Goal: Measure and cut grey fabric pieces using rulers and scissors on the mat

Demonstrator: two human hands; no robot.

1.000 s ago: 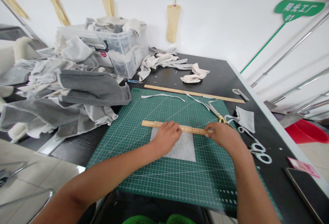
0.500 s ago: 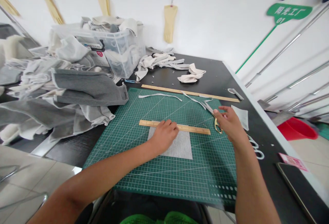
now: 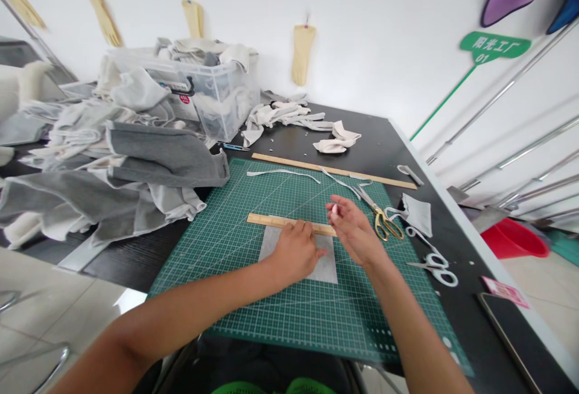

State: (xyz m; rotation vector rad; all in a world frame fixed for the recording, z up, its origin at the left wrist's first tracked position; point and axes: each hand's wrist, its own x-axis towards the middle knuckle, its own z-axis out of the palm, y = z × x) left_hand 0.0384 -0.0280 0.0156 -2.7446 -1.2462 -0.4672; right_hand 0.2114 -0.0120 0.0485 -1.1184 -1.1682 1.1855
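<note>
Grey cloth piece (image 3: 326,266) lies flat on the green cutting mat (image 3: 271,321), in front of you, with the short wooden ruler (image 3: 260,219) across its far part; your left hand (image 3: 297,249) is spread over both, fingertips on the ruler, thumb out to the side, pressing rather than gripping. Judged handling: cloth light, soft, apt to skew or ruck, best steadied flat-handed near the ruler or lifted by a free near corner; ruler light, stiff, liable to slide on fabric, best pressed mid-length, fingers back from the marking edge. Your right hand (image 3: 355,231) is raised by the ruler's right end, thumb and forefinger closed on a small pale piece (image 3: 335,209), possibly chalk; it looks light and perhaps brittle, so pinch gently. Further right: gold-handled scissors (image 3: 384,225), then white-handled scissors (image 3: 441,270). Beyond, the long wooden ruler (image 3: 294,163) along the mat's far edge; far left, heaped grey fabric (image 3: 167,152) beside a clear plastic box (image 3: 228,104)
</note>
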